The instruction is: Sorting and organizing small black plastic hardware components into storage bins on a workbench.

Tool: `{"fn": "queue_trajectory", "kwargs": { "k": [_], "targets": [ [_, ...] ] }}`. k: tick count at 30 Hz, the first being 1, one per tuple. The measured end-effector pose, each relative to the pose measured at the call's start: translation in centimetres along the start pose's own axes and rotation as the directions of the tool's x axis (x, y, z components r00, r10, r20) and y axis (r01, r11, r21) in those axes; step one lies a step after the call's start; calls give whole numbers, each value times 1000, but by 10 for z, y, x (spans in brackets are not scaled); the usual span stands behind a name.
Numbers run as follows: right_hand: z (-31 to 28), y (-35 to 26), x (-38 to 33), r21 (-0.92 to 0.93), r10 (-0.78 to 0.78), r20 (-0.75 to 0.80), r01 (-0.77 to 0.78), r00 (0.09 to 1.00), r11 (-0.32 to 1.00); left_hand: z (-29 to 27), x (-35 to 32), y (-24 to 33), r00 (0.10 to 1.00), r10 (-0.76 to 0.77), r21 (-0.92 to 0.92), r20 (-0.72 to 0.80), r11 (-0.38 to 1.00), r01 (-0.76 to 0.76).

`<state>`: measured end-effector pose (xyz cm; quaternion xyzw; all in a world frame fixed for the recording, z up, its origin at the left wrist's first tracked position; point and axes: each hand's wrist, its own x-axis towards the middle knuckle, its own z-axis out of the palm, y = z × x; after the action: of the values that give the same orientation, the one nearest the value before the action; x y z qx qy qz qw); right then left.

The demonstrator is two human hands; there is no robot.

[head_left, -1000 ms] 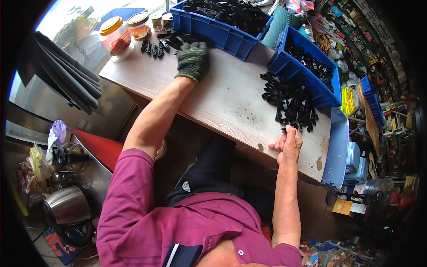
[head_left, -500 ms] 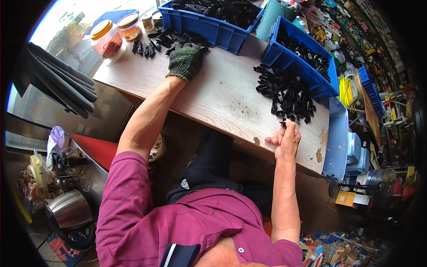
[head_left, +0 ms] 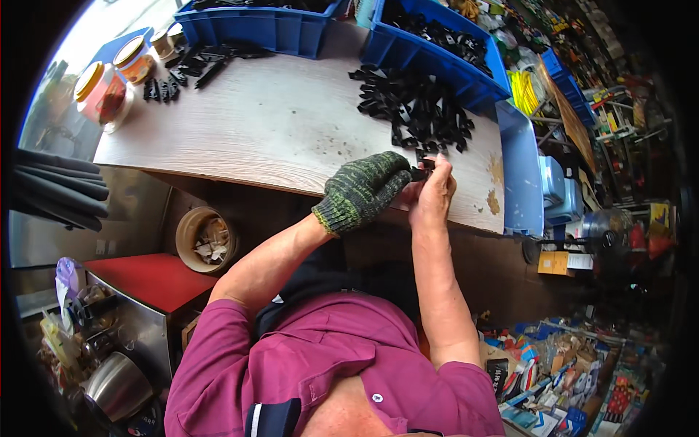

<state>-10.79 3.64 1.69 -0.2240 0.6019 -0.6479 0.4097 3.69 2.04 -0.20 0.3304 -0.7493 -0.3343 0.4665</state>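
My left hand (head_left: 366,189), in a dark green knitted glove, meets my bare right hand (head_left: 435,193) over the table's front edge. Between their fingertips is a small black plastic piece (head_left: 421,173), pinched by both; its exact shape is partly hidden by the fingers. Just beyond the hands lies a loose pile of similar black pieces (head_left: 419,109) on the pale wooden table (head_left: 240,124). More black pieces (head_left: 207,62), some longer, lie at the table's far left.
Two blue crates, one at the back (head_left: 251,30) and one at the right (head_left: 397,54), hold black pieces. Lidded jars (head_left: 105,95) stand at the left corner. Beneath the table is a round bin (head_left: 191,244); a red-topped cabinet (head_left: 149,273) stands beside it.
My left hand has left the black pieces at the far left and come across to my right hand. The view has shifted, so the table sits further left and higher.
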Motion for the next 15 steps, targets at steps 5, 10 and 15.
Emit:
{"fn": "queue_trajectory", "kwargs": {
  "k": [5, 10, 15],
  "targets": [
    [-6, 6, 0, 4, -52, 5, 52, 999, 999, 9, 5, 5, 987, -139, -48, 76, 989, 143],
    [-7, 4, -4, -30, -89, 74, 91, 993, 995, 13, 8, 12, 974, -228, -70, -4, 971, 228],
    [-12, 7, -6, -91, -135, 75, 142, 988, 986, 44, 8, 24, 951, -254, -185, -176, 958, 221]
  ]
}}
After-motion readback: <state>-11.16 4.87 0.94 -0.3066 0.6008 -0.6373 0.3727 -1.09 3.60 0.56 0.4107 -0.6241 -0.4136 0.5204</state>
